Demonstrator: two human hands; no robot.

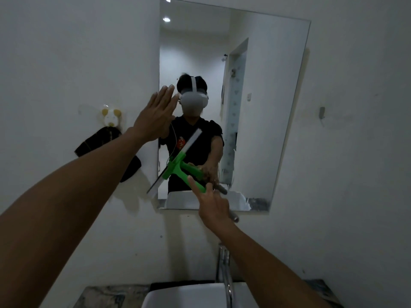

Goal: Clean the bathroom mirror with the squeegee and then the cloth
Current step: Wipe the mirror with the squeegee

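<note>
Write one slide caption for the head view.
Right hand holds green squeegee on bathroom mirror; left hand flat.

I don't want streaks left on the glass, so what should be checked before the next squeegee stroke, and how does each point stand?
1. Right hand grips the squeegee handle: ok.
2. Blade flat against the mirror: cannot tell; it sits tilted over the lower left edge.
3. Left hand clear of the stroke path: not ok; it is open at the mirror's left edge, above the blade.
4. Glass wet enough: cannot tell.
5. Cloth at hand for the second step: cannot tell; a dark cloth hangs on the wall to the left.
6. Faucet clear of the arm: ok.
</note>
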